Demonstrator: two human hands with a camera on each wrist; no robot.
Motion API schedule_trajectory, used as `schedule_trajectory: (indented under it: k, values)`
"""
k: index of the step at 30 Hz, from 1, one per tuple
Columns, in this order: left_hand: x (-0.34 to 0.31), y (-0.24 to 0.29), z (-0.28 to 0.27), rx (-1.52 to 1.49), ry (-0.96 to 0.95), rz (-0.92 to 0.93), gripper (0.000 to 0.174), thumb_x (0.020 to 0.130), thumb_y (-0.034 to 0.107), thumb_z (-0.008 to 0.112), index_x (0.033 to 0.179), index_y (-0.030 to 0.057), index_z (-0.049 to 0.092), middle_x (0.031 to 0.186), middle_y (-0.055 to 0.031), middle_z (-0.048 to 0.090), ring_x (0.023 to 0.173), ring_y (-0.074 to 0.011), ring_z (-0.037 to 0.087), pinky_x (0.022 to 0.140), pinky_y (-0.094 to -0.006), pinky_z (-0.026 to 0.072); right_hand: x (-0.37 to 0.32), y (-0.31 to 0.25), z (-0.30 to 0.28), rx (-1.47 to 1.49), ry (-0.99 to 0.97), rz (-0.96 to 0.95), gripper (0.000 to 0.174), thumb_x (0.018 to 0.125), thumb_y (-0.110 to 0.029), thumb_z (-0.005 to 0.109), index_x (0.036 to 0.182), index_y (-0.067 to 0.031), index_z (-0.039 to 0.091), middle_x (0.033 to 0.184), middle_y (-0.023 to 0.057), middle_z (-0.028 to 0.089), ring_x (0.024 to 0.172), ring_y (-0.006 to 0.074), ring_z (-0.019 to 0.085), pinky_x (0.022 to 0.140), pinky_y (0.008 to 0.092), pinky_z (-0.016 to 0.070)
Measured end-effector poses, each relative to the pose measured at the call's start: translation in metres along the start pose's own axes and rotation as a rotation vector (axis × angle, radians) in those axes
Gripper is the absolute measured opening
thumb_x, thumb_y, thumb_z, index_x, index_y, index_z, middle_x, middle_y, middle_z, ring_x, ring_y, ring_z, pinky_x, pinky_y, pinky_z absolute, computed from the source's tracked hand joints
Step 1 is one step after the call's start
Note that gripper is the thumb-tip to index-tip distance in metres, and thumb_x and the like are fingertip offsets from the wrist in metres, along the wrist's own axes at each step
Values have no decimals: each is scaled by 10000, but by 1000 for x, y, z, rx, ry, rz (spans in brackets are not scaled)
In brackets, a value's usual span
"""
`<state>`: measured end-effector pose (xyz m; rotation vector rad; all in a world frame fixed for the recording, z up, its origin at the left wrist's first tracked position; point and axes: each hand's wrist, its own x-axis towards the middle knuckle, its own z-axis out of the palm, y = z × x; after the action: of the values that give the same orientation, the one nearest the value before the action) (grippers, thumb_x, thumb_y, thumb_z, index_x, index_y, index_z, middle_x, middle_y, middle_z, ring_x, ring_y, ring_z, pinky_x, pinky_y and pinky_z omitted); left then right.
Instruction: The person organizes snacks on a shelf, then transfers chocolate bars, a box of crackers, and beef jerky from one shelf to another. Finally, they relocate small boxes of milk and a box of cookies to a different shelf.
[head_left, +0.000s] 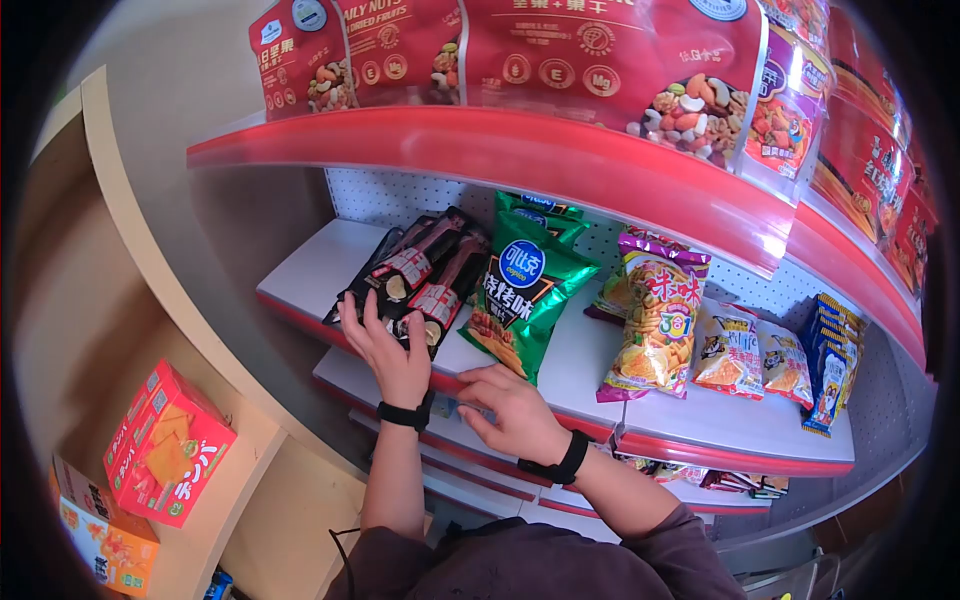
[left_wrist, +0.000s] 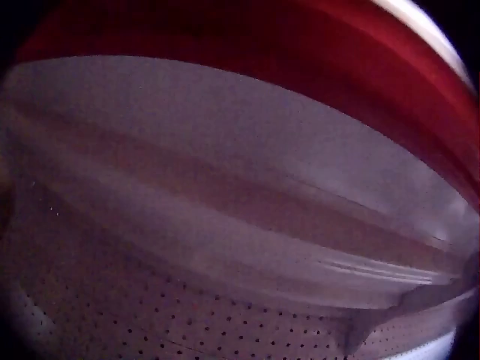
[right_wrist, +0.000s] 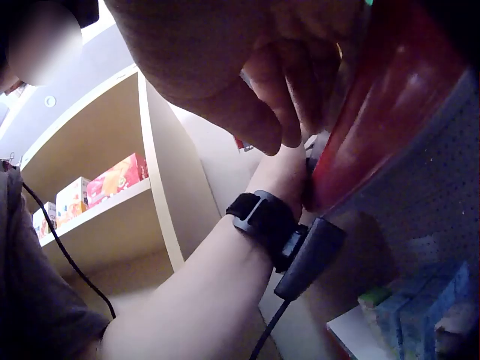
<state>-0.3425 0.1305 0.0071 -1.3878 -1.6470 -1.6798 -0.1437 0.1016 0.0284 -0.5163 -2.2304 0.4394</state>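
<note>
In the head view, the left hand (head_left: pixel 388 350) reaches over the shelf's front edge, its spread fingers at the near ends of the black packets (head_left: pixel 440 262). Whether it presses on them cannot be told. The right hand (head_left: pixel 518 415) is at the red shelf edge, just below the green chip bag (head_left: pixel 535 290), fingers loosely bent and nothing seen in them. That bag leans upright beside the packets. The right wrist view has the right hand (right_wrist: pixel 225 67) at the top, with the left forearm (right_wrist: pixel 202 277) beyond it. The left wrist view shows no hand, only a shelf underside (left_wrist: pixel 187 112).
Right of the green bag stand a purple-topped snack bag (head_left: pixel 660 320), smaller bags (head_left: pixel 728 350) and blue packets (head_left: pixel 830 365). An upper shelf edge (head_left: pixel 480 150) with red nut bags overhangs them. Red box (head_left: pixel 172 445) sits on the wooden shelf (head_left: pixel 235 470) at left.
</note>
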Motion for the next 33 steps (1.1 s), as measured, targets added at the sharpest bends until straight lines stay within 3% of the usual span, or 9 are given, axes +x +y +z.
schedule_trajectory:
  k: [5, 6, 9, 10, 27, 33]
  values:
    - [-31, 27, -16, -171, 9, 157, 486, 921, 136, 667, 1358, -11, 517, 1521, -249, 368, 1457, -467, 282, 1175, -593, 228, 0, 3, -1, 2, -2, -33, 175, 832, -73, 709, 1001, -32, 694, 1162, 144, 664, 1060, 327, 633, 911, 410, 530]
    - [-35, 40, -17, -203, 45, 195, 349, 913, 72, 647, 1250, 3, 590, 1410, -220, 491, 1374, -437, 411, 1133, -559, 316, 1, 4, -1, 3, -8, -42, 188, 822, -65, 708, 1006, -29, 693, 1157, 143, 662, 1059, 328, 631, 910, 410, 529]
    - [-58, 39, -16, -353, -64, 195, 249, 909, 19, 625, 1158, 5, 629, 1309, -194, 555, 1244, -392, 521, 1054, -506, 413, 1, 5, -1, 20, -6, -54, 210, 797, -49, 672, 1001, -1, 672, 1138, 139, 652, 1081, 331, 607, 948, 418, 511]
    - [-63, 45, -16, -391, -33, 159, 191, 907, -24, 599, 1088, 3, 657, 1193, -174, 606, 1081, -348, 600, 945, -450, 489, 1, 5, -2, 26, -1, -56, 211, 793, -45, 667, 999, 2, 673, 1133, 140, 651, 1076, 333, 605, 944, 421, 512]
    - [-53, 46, -24, -403, -342, 162, 248, 959, 64, 471, 1099, -31, 653, 1044, -204, 645, 934, -364, 632, 846, -441, 506, 0, 10, 3, 27, 44, -78, 184, 790, -26, 636, 961, 31, 669, 1018, 166, 642, 1001, 361, 599, 890, 439, 513]
    - [-55, 42, -23, -568, -349, 29, 239, 969, 74, 470, 1038, -28, 674, 981, -178, 652, 899, -320, 640, 811, -390, 512, -6, 9, 4, 56, 137, -259, 139, 813, -49, 663, 940, 8, 659, 996, 149, 644, 1004, 345, 605, 881, 446, 517]
